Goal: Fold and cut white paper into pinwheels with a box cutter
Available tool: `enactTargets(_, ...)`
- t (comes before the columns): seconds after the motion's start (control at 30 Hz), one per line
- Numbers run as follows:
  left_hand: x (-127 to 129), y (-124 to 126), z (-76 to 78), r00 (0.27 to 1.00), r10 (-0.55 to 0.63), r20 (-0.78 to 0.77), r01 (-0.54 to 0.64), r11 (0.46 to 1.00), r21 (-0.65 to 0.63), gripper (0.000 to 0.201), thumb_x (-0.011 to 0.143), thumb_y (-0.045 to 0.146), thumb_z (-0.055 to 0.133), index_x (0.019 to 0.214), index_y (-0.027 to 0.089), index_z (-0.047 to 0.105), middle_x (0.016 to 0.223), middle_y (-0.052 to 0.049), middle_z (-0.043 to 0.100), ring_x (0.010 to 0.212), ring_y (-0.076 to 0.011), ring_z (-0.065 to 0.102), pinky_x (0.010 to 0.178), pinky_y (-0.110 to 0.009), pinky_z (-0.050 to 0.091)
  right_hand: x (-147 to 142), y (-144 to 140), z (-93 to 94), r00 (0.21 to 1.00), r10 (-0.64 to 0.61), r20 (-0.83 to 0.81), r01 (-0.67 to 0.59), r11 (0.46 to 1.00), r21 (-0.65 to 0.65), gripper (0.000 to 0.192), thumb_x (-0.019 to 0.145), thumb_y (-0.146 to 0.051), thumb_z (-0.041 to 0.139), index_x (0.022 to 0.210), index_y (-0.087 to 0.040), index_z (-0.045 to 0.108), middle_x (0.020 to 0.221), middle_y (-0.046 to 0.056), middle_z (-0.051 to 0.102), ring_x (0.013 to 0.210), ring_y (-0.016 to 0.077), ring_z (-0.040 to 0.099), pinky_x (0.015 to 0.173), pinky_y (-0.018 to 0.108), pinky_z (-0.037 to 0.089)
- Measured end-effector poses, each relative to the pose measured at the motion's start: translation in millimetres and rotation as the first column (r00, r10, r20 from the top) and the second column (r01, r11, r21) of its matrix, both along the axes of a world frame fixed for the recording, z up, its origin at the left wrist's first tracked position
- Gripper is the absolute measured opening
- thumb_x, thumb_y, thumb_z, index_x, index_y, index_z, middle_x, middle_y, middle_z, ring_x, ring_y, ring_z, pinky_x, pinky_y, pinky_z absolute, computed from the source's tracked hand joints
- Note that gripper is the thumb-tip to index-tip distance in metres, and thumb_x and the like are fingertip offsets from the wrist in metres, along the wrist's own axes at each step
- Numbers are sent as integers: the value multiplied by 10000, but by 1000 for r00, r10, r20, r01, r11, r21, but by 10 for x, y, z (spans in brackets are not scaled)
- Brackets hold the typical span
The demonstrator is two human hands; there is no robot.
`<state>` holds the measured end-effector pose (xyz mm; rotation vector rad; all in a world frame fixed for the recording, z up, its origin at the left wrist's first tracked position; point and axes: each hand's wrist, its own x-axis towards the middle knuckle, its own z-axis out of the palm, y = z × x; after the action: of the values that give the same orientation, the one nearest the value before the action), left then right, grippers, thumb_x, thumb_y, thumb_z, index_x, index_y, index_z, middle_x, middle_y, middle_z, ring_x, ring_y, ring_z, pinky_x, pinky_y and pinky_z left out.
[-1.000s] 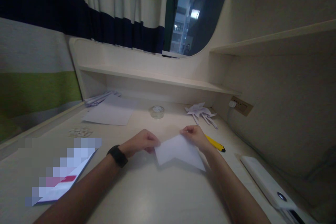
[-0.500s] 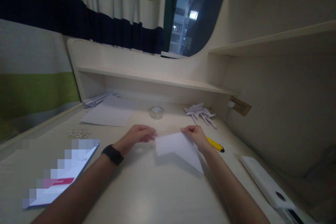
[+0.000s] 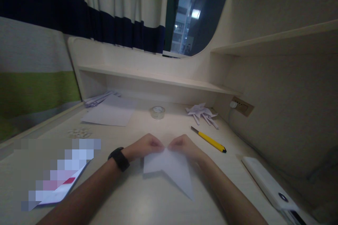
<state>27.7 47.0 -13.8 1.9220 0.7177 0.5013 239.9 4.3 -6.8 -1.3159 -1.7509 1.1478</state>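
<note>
A folded sheet of white paper hangs just above the desk, its lower edge notched and a long pointed corner reaching down to the right. My left hand, with a black band on the wrist, pinches its top edge near the middle. Close beside it, my right hand pinches the same edge, and the fingertips of both hands almost meet. Behind my right hand lies a yellow utility knife with its blade out. The fingers hide parts of the paper's upper edge.
A roll of clear tape stands at the back. Paper pinwheels lie at back right, paper sheets at back left. Small white pieces and a partly blurred tablet-like screen are left. A white device sits right.
Both hands have come together and moved nearer with the paper. My left hand, apart from the paper before, now pinches it. The knife's blade has come into view.
</note>
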Motion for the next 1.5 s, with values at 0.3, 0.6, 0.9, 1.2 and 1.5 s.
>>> enactTargets(0.3, -13, 18, -14, 999, -12, -39, 12, 1000, -6, 260, 725, 349, 637, 702, 104, 722, 600, -27, 623, 552, -128, 490, 523, -226, 331, 30, -37, 52, 993, 108, 42, -106, 994, -29, 127, 660, -242, 652, 665, -136, 722, 602, 4, 649, 563, 114, 510, 585, 238, 399)
enactTargets(0.6, -96, 79, -43, 998, -32, -57, 30, 999, -40, 225, 707, 316, 647, 693, 103, 719, 608, -27, 635, 534, -124, 486, 518, -222, 334, 183, -56, 197, 961, 248, 124, -237, 967, -96, 130, 677, -212, 606, 683, -130, 707, 597, -3, 643, 556, 109, 550, 572, 226, 438)
enactTargets(0.9, -137, 146, -62, 999, 25, -44, -26, 999, -22, 243, 713, 337, 649, 691, 103, 709, 618, -27, 637, 559, -130, 494, 533, -229, 346, 364, 11, 148, 985, 132, -109, -145, 982, -118, 308, 718, -324, 644, 966, -142, 660, 805, 57, 698, 668, 133, 630, 624, 251, 496)
enactTargets(1.2, -145, 156, -61, 998, 53, 28, -52, 997, -64, 294, 732, 393, 650, 721, 106, 709, 626, -36, 651, 552, -136, 509, 537, -240, 354, 166, 123, -175, 1000, 21, -18, -21, 999, -32, 272, 654, -385, 718, 687, -118, 678, 594, 13, 624, 498, 100, 518, 497, 225, 402)
enactTargets(1.5, -331, 269, -44, 999, -35, -6, 34, 997, -76, 356, 778, 455, 619, 706, 117, 706, 591, -28, 624, 519, -111, 481, 522, -230, 340, 499, 159, -36, 999, -33, -20, 32, 998, -49, 226, 605, -341, 729, 667, -124, 706, 594, 19, 641, 534, 106, 517, 527, 225, 396)
